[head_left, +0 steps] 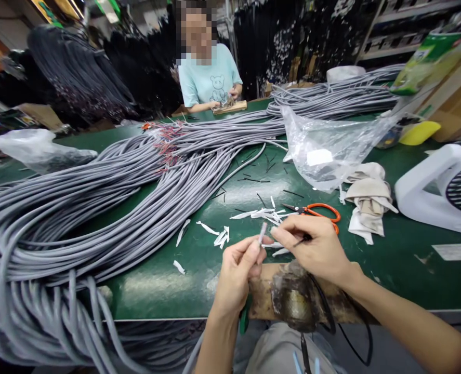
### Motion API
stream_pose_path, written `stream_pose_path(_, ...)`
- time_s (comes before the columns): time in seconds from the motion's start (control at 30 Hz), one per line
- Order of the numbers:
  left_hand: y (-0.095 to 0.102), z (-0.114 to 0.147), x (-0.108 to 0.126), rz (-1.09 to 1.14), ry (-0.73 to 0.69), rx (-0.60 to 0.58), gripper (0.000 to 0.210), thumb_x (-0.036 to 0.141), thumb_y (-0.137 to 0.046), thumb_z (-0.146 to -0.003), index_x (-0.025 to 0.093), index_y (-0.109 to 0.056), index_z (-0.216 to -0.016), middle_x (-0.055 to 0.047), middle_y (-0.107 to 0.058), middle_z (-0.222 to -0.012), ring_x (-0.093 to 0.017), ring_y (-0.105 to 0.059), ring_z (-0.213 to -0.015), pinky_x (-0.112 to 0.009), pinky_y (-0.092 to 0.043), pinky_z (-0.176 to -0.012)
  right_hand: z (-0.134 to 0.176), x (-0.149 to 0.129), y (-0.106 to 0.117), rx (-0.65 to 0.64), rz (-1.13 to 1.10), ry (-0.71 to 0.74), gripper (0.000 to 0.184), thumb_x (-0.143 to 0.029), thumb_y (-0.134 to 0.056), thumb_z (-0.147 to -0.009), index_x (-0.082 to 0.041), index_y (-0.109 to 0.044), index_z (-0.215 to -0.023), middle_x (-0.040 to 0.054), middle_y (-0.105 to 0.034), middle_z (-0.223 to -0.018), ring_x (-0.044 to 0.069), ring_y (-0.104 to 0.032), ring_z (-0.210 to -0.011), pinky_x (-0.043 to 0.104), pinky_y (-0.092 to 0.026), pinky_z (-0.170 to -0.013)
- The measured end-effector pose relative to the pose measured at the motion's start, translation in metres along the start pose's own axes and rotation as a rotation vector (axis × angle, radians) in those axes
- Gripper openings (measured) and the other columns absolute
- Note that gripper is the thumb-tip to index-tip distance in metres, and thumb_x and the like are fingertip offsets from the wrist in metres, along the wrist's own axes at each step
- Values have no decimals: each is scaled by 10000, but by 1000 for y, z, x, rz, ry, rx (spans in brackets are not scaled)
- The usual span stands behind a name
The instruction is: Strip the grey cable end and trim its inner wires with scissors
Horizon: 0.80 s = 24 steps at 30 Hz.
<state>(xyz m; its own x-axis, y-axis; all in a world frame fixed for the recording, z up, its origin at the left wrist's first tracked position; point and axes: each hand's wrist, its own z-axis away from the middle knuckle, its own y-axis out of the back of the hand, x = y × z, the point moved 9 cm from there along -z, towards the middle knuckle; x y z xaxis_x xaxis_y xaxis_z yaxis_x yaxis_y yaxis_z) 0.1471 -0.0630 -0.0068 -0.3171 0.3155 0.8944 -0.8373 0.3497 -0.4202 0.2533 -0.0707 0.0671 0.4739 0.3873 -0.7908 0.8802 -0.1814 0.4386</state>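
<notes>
The lower end of the pale strip point(263, 231) is concealed by the left hand point(241, 265); its material is indeterminable. The right hand point(318, 248) partly obscures a dark item point(303, 240), unidentifiable, and the orange-handled scissors point(326, 206). The left edge truncates the grey cables point(175, 200); the right edge, the white grilled housing point(425, 182).

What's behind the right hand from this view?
Orange-handled scissors and white scraps show just beyond the right hand. It covers part of the scissors' handles; anything fully hidden behind it can't be seen.
</notes>
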Motion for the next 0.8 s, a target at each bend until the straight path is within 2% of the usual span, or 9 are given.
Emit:
stream_pose_path(0.1, -2, 5, 3, -223, -95, 7, 272, 367, -552, -798, 125, -646, -718, 31, -362, -536, -46, -246, -453, -182, -179, -418, -4, 9, -7, -122, -185, -115, 218, -298, -511, -826, -162, -554, -662, -20, -548, -583, 72, -450, -501, 192, -335, -466)
stream_pose_path(0.23, 1, 11, 14, -335, -264, 32, 283, 370, -537, -801, 131, -676, -736, -11, -484, -575, -91, -377, -502, -209, -291, -472, -1, 14, -20, -266, -263, -179, 344, -348, -467, -845, -153, -507, -564, -29, -452, -532, 71, -378, -493, 203, -296, -453)
stream_pose_path(0.3, 4, 14, 24, -408, -361, 95, 264, 341, -515, -820, 142, -686, -787, -23, -525, -598, -113, -434, -537, -218, -331, -502, 2, 10, -20, -280, -248, -153, 386, -351, -450, -850, -160, -440, -515, -43, -364, -498, 68, -321, -472, 214, -257, -442)
stream_pose_path(0.37, 1, 16, 32, -559, -440, 139, 227, 279, -500, -833, 152, -688, -819, -28, -552, -617, -122, -466, -562, -222, -351, -523, 3, 0, -17, -261, -201, -56, 406, -330, -468, -840, -168, -367, -482, -50, -296, -495, 68, -285, -475, 224, -233, -451)
stream_pose_path(0.43, -7, 18, 36, -746, -514, 118, 194, 211, -502, -827, 153, -687, -828, -27, -549, -606, -117, -455, -539, -223, -341, -507, 4, -6, -16, -247, -172, 19, 427, -320, -507, -818, -172, -312, -467, -51, -255, -504, 69, -261, -485, 228, -220, -458)
stream_pose_path(0.5, -17, 23, 37, -881, -612, 56, 174, 161, -512, -808, 152, -681, -847, -17, -523, -572, -108, -426, -498, -225, -316, -479, 2, 0, -17, -246, -190, -31, 448, -340, -509, -816, -175, -283, -465, -54, -222, -505, 66, -228, -481, 224, -199, -444)
stream_pose_path(0.6, -25, 35, 40, -927, -802, -2, 189, 111, -531, -773, 153, -661, -904, -12, -547, -575, -108, -442, -488, -226, -322, -475, 1, 17, -26, -305, -293, -211, 455, -387, -462, -837, -172, -311, -466, -58, -238, -487, 55, -217, -460, 211, -187, -419)
stream_pose_path(0.67, -24, 42, 45, -884, -883, 20, 206, 98, -536, -765, 156, -649, -927, -15, -588, -612, -106, -471, -501, -222, -347, -486, 4, 23, -34, -369, -362, -294, 457, -411, -465, -831, -164, -360, -461, -60, -282, -456, 48, -236, -435, 205, -195, -406)
stream_pose_path(0.8, -10, 39, 49, -839, -817, 210, 190, 119, -521, -794, 166, -652, -922, -27, -629, -700, -111, -520, -564, -218, -390, -526, 9, 23, -38, -404, -429, -329, 460, -429, -493, -806, -160, -397, -445, -61, -331, -401, 42, -263, -387, 202, -204, -384)
